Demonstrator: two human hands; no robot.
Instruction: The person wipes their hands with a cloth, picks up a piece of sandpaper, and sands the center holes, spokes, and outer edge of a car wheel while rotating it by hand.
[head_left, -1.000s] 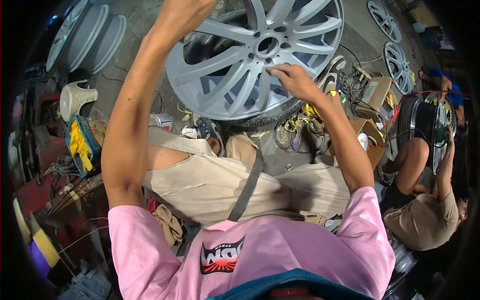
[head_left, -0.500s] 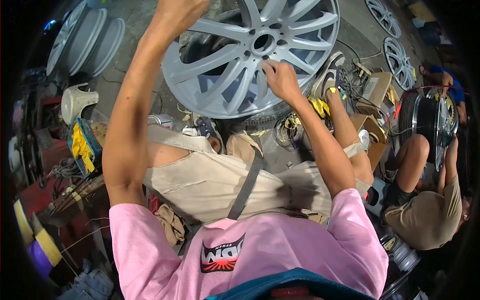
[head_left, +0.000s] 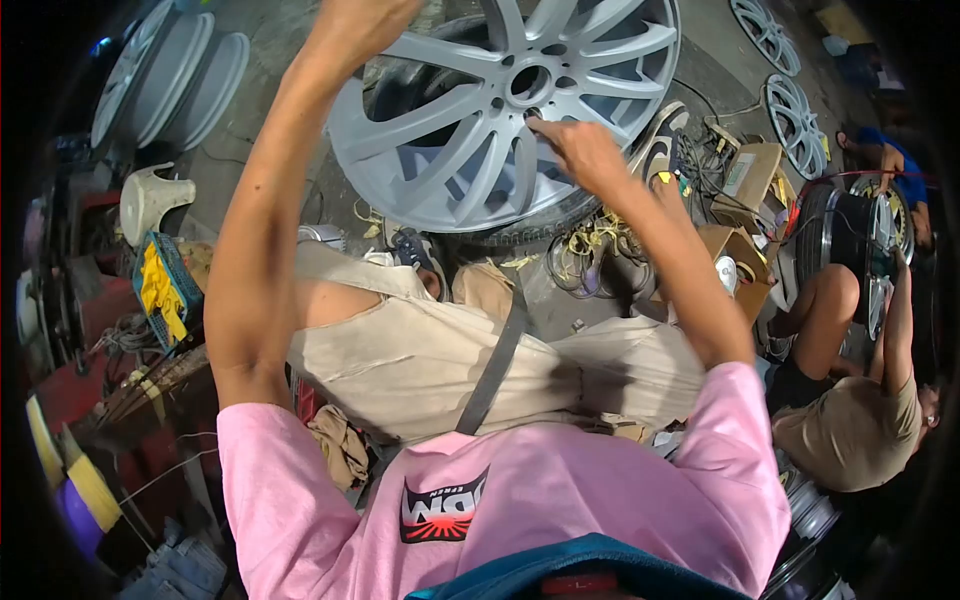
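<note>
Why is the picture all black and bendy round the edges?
In the head view, the corners are black, probably from a very wide lens; also in the head view, the stacked wheels at the left seem leaning, while the big grey rim near the top is well lit.

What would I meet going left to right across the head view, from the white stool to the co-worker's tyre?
White stool → big wheel → upper cardboard box → co-worker's tyre.

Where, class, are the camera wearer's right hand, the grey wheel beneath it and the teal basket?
Right hand [head_left: 588,154]: head view, on its back.
Grey wheel [head_left: 512,111]: head view, hub face beside the centre hole.
Teal basket [head_left: 181,270]: head view, its side wall.
</note>
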